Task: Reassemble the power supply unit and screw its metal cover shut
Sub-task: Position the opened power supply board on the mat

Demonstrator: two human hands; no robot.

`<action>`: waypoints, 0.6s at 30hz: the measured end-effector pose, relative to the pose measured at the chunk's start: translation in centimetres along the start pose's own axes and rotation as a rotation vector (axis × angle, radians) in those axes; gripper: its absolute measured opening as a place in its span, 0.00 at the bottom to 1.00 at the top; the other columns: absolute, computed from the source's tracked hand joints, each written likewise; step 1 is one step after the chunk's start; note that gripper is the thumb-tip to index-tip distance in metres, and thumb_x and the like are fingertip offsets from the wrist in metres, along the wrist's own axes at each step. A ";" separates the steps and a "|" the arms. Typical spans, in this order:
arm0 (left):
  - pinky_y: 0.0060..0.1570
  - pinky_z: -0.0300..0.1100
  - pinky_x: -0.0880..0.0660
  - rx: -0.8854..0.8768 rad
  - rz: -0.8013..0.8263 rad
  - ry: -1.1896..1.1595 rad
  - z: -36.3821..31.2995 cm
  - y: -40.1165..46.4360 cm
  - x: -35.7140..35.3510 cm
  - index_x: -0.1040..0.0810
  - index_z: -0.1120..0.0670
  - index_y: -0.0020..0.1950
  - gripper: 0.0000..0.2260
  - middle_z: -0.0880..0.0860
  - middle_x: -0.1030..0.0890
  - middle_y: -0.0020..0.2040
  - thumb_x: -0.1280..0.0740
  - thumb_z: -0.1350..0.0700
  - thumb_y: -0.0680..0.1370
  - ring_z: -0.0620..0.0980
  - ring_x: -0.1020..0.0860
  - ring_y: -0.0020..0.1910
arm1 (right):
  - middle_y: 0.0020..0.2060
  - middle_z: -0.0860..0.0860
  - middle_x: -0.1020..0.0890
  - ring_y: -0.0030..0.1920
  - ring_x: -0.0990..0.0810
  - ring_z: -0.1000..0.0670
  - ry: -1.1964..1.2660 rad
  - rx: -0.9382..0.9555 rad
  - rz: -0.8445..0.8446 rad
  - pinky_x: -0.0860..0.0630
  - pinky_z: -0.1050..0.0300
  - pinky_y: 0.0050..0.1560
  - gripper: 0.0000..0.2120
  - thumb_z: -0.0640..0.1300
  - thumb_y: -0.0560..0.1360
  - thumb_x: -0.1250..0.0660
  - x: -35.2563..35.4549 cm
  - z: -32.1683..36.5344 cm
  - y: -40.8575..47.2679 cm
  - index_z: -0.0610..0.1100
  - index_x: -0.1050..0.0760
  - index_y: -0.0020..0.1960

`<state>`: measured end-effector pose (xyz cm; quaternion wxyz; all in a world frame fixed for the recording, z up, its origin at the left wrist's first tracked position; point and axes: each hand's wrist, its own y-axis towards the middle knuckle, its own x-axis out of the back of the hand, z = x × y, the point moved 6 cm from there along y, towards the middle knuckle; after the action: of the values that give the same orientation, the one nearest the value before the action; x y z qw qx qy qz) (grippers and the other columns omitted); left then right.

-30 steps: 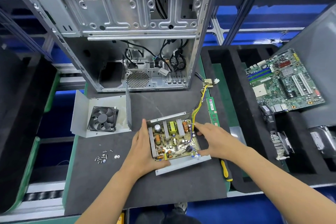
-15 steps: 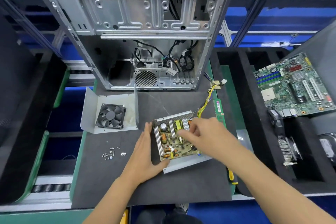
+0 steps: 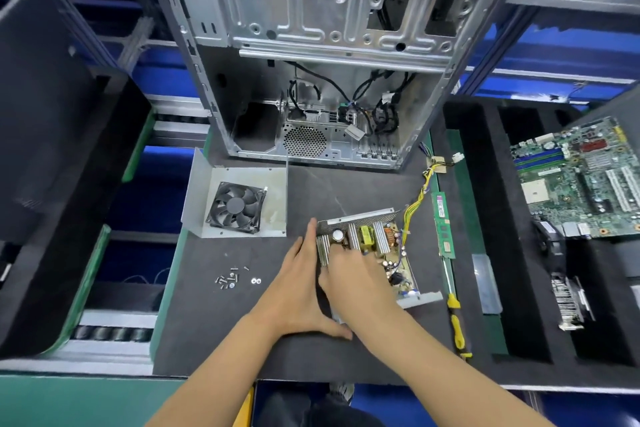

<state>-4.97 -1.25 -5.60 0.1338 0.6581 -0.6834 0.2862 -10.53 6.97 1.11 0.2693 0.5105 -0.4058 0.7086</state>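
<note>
The open power supply unit [image 3: 375,253] lies on the dark mat [image 3: 214,333] in front of the empty computer case [image 3: 311,45], its circuit board facing up. Its long axis runs from the far left corner, near the case, toward the near right, so the tray sits turned at an angle to the mat's edge. A perforated metal wall stands along its far side, and a flat metal flange [image 3: 420,299] sticks out at the near right end. A bundle of yellow wires [image 3: 420,196] leaves the far right corner and runs away toward a connector beside the case.

The left hand [image 3: 294,291] lies flat against the left side of the unit, fingers straight and together, pointing toward the case, with the thumb spread out along the near edge on the mat. It presses on the unit rather than gripping it. The right hand [image 3: 353,284] reaches across over the board, its back toward the camera; its fingertips go down among the parts at the left end of the board, and whether they pinch anything cannot be told.

The metal cover [image 3: 239,204] with its black fan lies open side up on the mat to the left, well apart from the unit. A small cluster of screws [image 3: 230,279] lies near the left hand. A yellow-handled screwdriver [image 3: 455,319] lies to the right of the unit.
</note>
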 end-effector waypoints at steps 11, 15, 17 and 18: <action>0.70 0.40 0.44 -0.015 -0.015 -0.012 0.2 0.0 -0.2 0.78 0.40 0.73 0.74 0.21 0.65 0.69 0.19 0.35 0.53 0.37 0.57 0.77 | 0.20 0.49 0.25 0.20 0.23 0.48 -0.172 0.018 -0.128 0.43 0.63 0.23 0.16 0.36 0.49 0.22 1.1 1.3 -1.2 0.43 0.26 0.32; 0.71 0.40 0.43 0.004 -0.030 -0.011 0.4 0.2 -0.3 0.78 0.41 0.74 0.73 0.21 0.60 0.70 0.20 0.33 0.54 0.38 0.53 0.76 | 0.18 0.50 0.28 0.17 0.27 0.49 -0.163 0.044 -0.217 0.38 0.64 0.19 0.19 0.35 0.43 0.21 2.1 1.7 -1.4 0.44 0.29 0.27; 0.72 0.41 0.44 0.007 -0.048 -0.011 0.5 0.3 -0.3 0.77 0.42 0.75 0.71 0.22 0.59 0.71 0.21 0.31 0.56 0.36 0.53 0.75 | 0.19 0.50 0.28 0.18 0.27 0.50 -0.166 0.061 -0.261 0.36 0.63 0.19 0.19 0.35 0.44 0.21 2.3 2.0 -1.6 0.44 0.28 0.27; 0.73 0.41 0.45 -0.004 -0.060 0.013 0.4 0.3 -0.3 0.75 0.45 0.76 0.70 0.23 0.60 0.72 0.23 0.30 0.57 0.34 0.56 0.75 | 0.19 0.50 0.28 0.19 0.27 0.50 -0.170 0.055 -0.260 0.35 0.63 0.19 0.19 0.36 0.43 0.21 2.2 2.1 -1.7 0.44 0.28 0.27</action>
<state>-5.17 -1.24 -6.11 0.1482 0.6763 -0.6631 0.2847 -8.80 5.99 4.01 0.3094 0.6241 -0.3382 0.6328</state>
